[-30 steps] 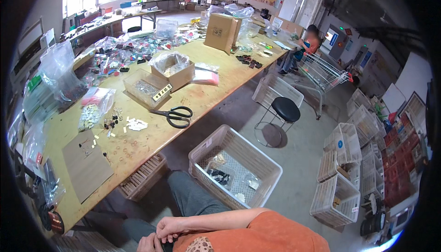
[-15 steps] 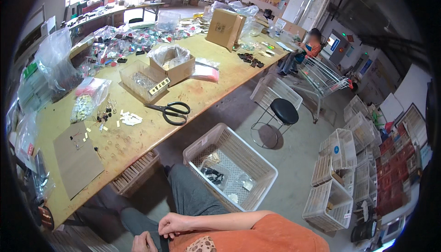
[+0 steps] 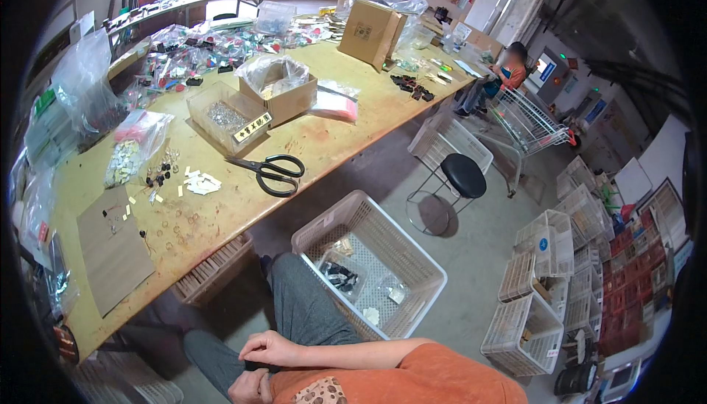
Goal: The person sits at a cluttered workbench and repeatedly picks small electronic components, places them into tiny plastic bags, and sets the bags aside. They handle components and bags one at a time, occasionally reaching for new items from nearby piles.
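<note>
My right hand (image 3: 269, 349) is over my lap, its fingers bent together at the tips; whatever they pinch is too small to make out. Just below it my left hand (image 3: 250, 387) is curled closed against the orange shirt, its contents hidden. A small dark patch shows between the two hands, and I cannot tell what it is. On the table (image 3: 213, 223) beyond lie black-handled scissors (image 3: 274, 174), a flat brown cardboard sheet (image 3: 114, 257), small white pieces (image 3: 201, 182), and little dark parts with thin leads (image 3: 158, 176).
A plastic crate (image 3: 434, 286) with a few bags stands right of my knee. Behind it is a black stool (image 3: 462, 176). A clear bin (image 3: 224, 120) and an open carton (image 3: 283, 98) sit on the table. A person (image 3: 508, 72) is near a shopping cart (image 3: 526, 120).
My right hand has shifted slightly left and up, and its fingers have lifted. The left hand has moved right, closer beneath it. The whole view has tilted a little.
</note>
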A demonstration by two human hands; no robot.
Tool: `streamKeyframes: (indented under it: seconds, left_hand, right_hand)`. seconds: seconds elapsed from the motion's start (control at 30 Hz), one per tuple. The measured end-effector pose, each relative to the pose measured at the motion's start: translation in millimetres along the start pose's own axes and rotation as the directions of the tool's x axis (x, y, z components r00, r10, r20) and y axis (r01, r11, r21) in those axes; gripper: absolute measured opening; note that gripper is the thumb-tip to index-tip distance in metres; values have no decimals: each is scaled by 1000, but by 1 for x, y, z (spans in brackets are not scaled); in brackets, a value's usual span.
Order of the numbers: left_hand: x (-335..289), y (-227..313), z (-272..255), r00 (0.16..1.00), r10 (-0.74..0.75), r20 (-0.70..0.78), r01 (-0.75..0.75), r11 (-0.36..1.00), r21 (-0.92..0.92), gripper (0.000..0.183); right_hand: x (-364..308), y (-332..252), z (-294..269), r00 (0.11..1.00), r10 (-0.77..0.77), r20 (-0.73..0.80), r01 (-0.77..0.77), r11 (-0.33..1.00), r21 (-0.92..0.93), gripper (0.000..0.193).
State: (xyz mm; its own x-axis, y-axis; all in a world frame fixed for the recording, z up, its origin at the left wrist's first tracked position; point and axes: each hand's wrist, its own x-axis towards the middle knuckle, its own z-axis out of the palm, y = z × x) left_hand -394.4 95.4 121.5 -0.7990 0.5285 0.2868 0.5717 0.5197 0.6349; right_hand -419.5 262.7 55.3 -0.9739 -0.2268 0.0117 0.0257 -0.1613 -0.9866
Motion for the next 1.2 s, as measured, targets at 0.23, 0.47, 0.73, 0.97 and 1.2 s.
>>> streamKeyframes:
  seconds: [0.23,0.47,0.73,0.97,1.2]
  left_hand:
    - [10,2,-4,990,-122,-63,130,983,129,7]
    - [15,-4,-1,987,-128,-100,142,978,155,4]
    - [15,-18,-9,989,-48,-140,69,986,154,7]
    - [-6,-21,-10,969,-105,-225,134,984,115,9]
    - [-10,-27,1,972,-144,-187,152,988,29,9]
  right_hand:
    - [1,-33,-12,939,338,69,-340,940,20,14]
    - [-1,-30,-23,816,527,238,-565,814,134,17]
    - [-6,-42,-23,630,703,329,-765,635,106,16]
    - [-12,-47,-23,608,731,309,-787,605,116,15]
    - [-11,-54,-19,732,653,197,-679,669,302,11]
